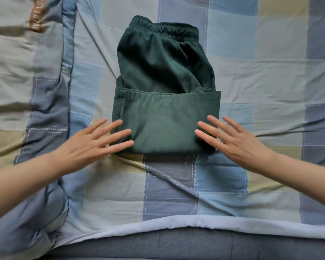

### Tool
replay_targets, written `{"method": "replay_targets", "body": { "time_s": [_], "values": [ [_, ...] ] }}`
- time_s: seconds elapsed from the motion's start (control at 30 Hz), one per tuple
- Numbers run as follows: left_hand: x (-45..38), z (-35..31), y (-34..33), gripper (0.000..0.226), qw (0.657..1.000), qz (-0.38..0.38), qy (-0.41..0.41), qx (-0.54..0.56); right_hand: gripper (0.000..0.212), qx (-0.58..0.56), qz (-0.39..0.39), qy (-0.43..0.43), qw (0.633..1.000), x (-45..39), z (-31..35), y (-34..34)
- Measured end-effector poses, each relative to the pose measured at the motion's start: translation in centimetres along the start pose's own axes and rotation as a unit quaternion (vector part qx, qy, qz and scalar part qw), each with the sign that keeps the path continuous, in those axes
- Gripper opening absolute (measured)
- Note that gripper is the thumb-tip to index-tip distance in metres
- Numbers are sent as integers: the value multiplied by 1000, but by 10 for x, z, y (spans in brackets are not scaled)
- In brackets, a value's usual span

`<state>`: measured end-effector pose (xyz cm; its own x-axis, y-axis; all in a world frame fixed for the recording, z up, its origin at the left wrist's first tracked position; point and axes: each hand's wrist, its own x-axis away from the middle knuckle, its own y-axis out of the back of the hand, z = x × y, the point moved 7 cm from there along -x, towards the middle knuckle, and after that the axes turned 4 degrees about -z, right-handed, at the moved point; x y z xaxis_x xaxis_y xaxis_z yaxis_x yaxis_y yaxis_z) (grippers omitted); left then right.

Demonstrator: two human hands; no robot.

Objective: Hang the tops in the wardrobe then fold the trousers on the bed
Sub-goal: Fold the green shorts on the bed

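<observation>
Folded trousers (163, 102) lengthwise away, waistband far; hands apparently touching

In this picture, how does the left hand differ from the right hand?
The left hand lies at the trousers' left near corner, the right hand at their right one. Left fingers point up-right, right fingers up-left. Both are open, fingers straight and spread, fingertips on the green fabric, over the checked bedcover.
</observation>
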<state>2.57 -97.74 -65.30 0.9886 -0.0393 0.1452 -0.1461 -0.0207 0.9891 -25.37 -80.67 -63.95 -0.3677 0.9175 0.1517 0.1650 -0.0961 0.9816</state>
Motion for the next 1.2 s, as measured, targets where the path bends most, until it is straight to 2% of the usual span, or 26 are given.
{"method": "replay_targets", "body": {
  "time_s": [0.07, 0.17, 0.27, 0.47, 0.63, 0.73, 0.8, 0.83, 0.87, 0.93, 1.0, 1.03, 1.07, 1.1, 1.13, 1.17, 1.2],
  "values": [
    [-11, 11, -8, 83, 998, 15, -35, -46, 68, 47, 30, 26, 998, -9, -8, -18],
    [-41, 29, -20, 68, 996, 8, -48, -77, 63, 78, 32, 56, 995, -29, -17, -40],
    [-69, 44, -27, 60, 996, 18, -47, -73, 55, 36, 22, 46, 998, -41, -24, -46],
    [-71, 44, -24, 63, 999, 20, -13, -31, 62, -76, 64, 33, 994, -42, -32, -43],
    [-53, 8, -17, 64, 999, 23, -4, 47, 69, -179, 118, 35, 976, -18, -14, -34],
    [-46, -20, -4, 63, 989, 26, 2, 143, 74, -241, 139, 20, 960, 6, 9, -24],
    [-33, -35, -31, 61, 963, 86, 34, 253, 71, -333, 140, 11, 932, 18, 23, -8],
    [-24, -41, -46, 55, 931, 132, 64, 334, 67, -396, 150, -5, 906, 24, 27, 2],
    [-11, -44, -57, 49, 877, 178, 112, 433, 61, -457, 161, -36, 874, 31, 29, 9],
    [9, -41, -66, 50, 726, 193, 231, 618, 43, -576, 160, -115, 793, 40, 32, 24],
    [9, -32, -54, 49, 581, 133, 350, 723, 24, -686, 84, -241, 682, 42, 21, 30],
    [10, -28, -45, 54, 532, 98, 384, 748, 15, -726, 39, -313, 611, 41, 14, 28],
    [12, -25, -34, 64, 472, 67, 404, 781, 15, -751, 0, -377, 541, 39, 6, 23],
    [8, -21, -25, 70, 415, 29, 428, 802, 31, -758, -41, -435, 484, 36, -4, 15],
    [4, -15, -19, 65, 379, -12, 455, 806, 40, -744, -68, -479, 460, 34, -13, 5],
    [1, -8, -19, 53, 365, -53, 489, 790, 37, -726, -78, -510, 455, 27, -21, -3],
    [-3, -3, -20, 43, 371, -87, 524, 762, 32, -714, -78, -521, 461, 18, -25, -11]
  ]
}}
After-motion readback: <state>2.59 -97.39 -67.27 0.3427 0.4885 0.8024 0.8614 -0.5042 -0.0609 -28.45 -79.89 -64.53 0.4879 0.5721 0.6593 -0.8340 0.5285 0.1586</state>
